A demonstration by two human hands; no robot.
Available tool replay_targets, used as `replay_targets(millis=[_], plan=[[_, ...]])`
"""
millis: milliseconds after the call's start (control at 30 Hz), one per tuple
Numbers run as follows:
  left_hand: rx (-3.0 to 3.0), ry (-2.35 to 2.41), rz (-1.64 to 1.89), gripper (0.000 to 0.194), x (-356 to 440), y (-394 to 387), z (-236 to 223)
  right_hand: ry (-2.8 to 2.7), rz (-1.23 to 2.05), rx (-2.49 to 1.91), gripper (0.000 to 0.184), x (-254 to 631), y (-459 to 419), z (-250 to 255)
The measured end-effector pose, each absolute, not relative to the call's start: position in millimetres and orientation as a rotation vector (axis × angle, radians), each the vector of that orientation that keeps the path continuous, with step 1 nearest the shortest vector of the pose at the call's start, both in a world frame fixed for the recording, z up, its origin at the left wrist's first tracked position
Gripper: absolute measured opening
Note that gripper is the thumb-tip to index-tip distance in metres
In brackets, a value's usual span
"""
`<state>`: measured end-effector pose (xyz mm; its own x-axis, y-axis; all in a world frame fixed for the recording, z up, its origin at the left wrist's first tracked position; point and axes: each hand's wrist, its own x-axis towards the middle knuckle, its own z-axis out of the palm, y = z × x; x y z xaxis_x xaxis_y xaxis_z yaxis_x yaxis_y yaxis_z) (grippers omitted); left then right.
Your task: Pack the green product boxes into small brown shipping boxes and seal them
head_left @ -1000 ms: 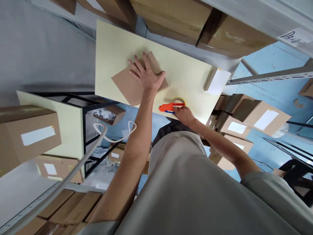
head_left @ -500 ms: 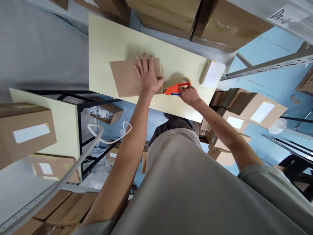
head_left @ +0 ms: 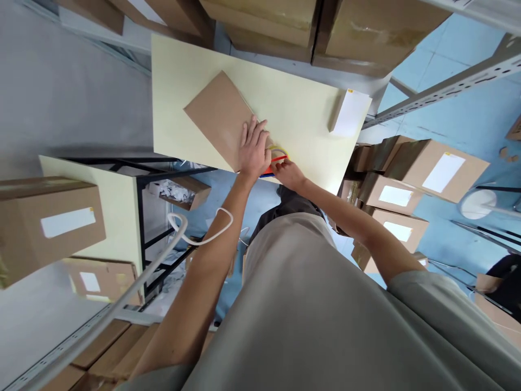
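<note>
A flat brown cardboard box (head_left: 222,111) lies turned at an angle on the pale yellow tabletop (head_left: 187,68). My left hand (head_left: 254,149) rests on the box's near right end, fingers stretched out over the cardboard and not wrapped round it. Close beside it, my right hand (head_left: 288,175) is closed on a tape dispenser (head_left: 279,158) with red-orange and blue parts and a yellowish tape roll. The dispenser is against the box's near right edge, partly hidden by both hands; where its tape end lies cannot be seen.
A slim white box (head_left: 350,113) stands at the tabletop's right end. Large cartons (head_left: 268,24) line the shelf behind. Stacked labelled boxes (head_left: 437,168) are at the right, and another carton (head_left: 52,222) sits on the left table. A white bent tube (head_left: 142,274) crosses the lower left.
The box has turned, its far end swinging up and its right end coming nearer me. My right hand has moved left with the tape dispenser, and my left hand has shifted nearer me.
</note>
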<state>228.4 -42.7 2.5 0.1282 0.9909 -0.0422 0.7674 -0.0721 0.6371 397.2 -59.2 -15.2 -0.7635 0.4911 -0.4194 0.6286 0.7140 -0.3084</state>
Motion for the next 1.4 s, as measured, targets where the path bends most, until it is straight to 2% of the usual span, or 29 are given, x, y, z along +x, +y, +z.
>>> replay_targets(millis=[200, 300, 533, 733, 967, 1067, 1167, 1267, 1400], plan=[[1.911, 1.679, 0.542, 0.041, 229.5, -43.6, 2.1, 2.479, -0.511, 1.122, 0.055, 494.8, -10.2, -20.3], [1.929, 1.694, 0.537, 0.043, 231.1, -44.7, 1.5, 2.484, -0.453, 1.22, 0.06, 510.1, 11.1, -17.8], [1.967, 1.714, 0.421, 0.052, 234.5, -44.1, 4.1, 2.412, -0.479, 1.209, 0.059, 474.2, 30.8, 7.3], [1.947, 1.684, 0.463, 0.047, 232.2, -41.6, 6.5, 2.372, -0.47, 1.217, 0.056, 456.5, 25.2, 28.4], [1.921, 1.674, 0.46, 0.045, 233.0, -40.0, 18.3, 2.252, -0.649, 1.478, 0.045, 429.1, 26.2, 57.4], [1.937, 1.679, 0.461, 0.039, 232.8, -39.2, 29.5, 2.212, -0.656, 1.543, 0.044, 423.6, 31.9, 79.9], [1.86, 1.707, 0.574, 0.025, 234.5, -35.4, 42.5, 2.246, -0.614, 1.568, 0.046, 421.4, 32.2, 104.1], [1.645, 1.766, 0.848, 0.005, 239.0, -23.7, 57.8, 2.255, -0.608, 1.647, 0.046, 419.9, 29.6, 120.4], [1.58, 1.722, 1.17, 0.007, 245.6, 1.0, 91.0, 2.253, -0.71, 1.838, 0.053, 415.6, 30.9, 139.0]])
